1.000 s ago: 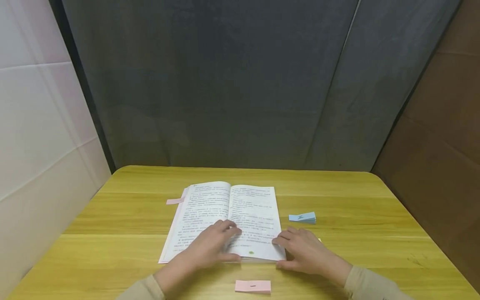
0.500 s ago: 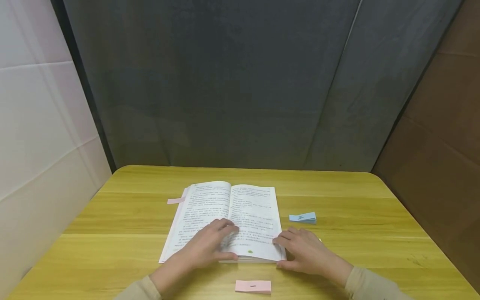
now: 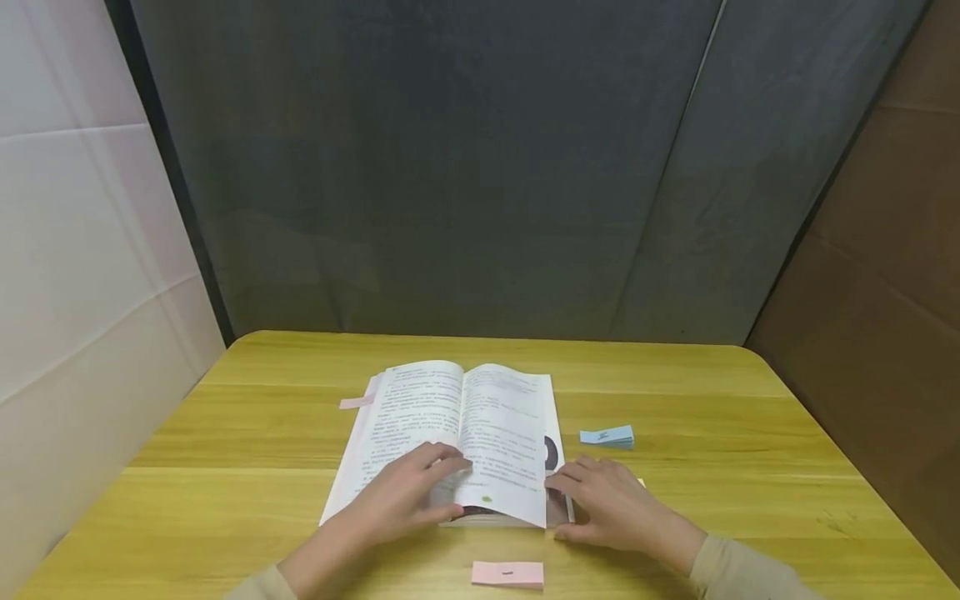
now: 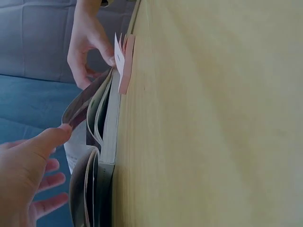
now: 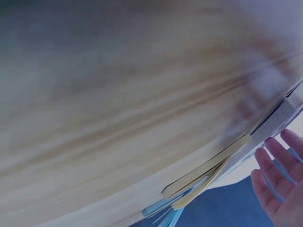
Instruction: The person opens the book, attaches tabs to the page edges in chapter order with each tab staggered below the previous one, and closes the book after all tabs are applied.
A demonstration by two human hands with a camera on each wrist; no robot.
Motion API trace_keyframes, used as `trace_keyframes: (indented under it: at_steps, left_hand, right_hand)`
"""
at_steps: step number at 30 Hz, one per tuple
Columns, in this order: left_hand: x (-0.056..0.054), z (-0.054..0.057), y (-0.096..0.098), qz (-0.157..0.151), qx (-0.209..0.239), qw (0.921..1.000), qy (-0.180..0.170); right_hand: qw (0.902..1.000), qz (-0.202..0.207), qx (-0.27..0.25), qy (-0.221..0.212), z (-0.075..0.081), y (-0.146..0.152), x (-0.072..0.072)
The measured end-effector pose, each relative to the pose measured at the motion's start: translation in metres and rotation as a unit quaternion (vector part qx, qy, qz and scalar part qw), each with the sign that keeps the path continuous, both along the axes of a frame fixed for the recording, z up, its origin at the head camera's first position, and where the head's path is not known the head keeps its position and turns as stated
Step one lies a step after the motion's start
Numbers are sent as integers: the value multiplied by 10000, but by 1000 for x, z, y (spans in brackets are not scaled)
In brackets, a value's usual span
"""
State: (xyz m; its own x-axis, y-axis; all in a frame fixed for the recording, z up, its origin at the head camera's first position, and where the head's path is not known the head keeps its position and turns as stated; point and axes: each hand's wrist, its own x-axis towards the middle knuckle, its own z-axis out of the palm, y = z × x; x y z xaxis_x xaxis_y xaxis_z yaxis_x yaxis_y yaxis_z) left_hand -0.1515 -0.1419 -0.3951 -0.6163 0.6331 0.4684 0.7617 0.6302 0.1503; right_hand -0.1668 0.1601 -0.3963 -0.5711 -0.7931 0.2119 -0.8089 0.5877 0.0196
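An open book (image 3: 420, 400) of printed pages lies on the wooden table. One right-hand page (image 3: 506, 425) bows up, showing a strip of the picture page (image 3: 557, 408) beneath. My left hand (image 3: 408, 492) rests over the lower middle of the book, its fingers spread on the page. Its thumb (image 4: 57, 137) touches the bowed page's lower edge in the left wrist view. At the lower right corner, my right hand (image 3: 611, 504) has its fingertips by the page edge and its thumb below. The right wrist view shows the fingers of that hand (image 5: 284, 175) extended beside the book.
A pink sticky note pad (image 3: 507, 573) lies in front of the book, a blue pad (image 3: 607, 437) to its right. A yellow pad (image 5: 206, 165), mostly hidden by the right hand in the head view, lies beside the book. A pink tab (image 3: 357, 402) sticks out at left.
My left hand has slid a little left. The right-hand page's outer edge has shifted left and its middle has bulged up, uncovering the picture page. The right hand stays put.
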Motion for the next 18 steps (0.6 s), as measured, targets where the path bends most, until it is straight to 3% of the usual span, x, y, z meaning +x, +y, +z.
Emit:
trace_keyframes:
  at_steps: [3,7,12,18]
  left_hand:
    - [7,1,-1,-170,-65,9987,478]
    - [12,5,-2,-230,-77,9960,862]
    - [16,11,-8,-120,-11,9930,1171]
    - [17,17,-17,22,-394,9885,1462]
  right_hand:
    - [10000,27,27,47,-1,-1,1]
    - [9999,70,52,112,-1,-1,1]
    - [9998,102,62,185,-2,-1,1]
    - [9996,113,51,267,-3,-2,1]
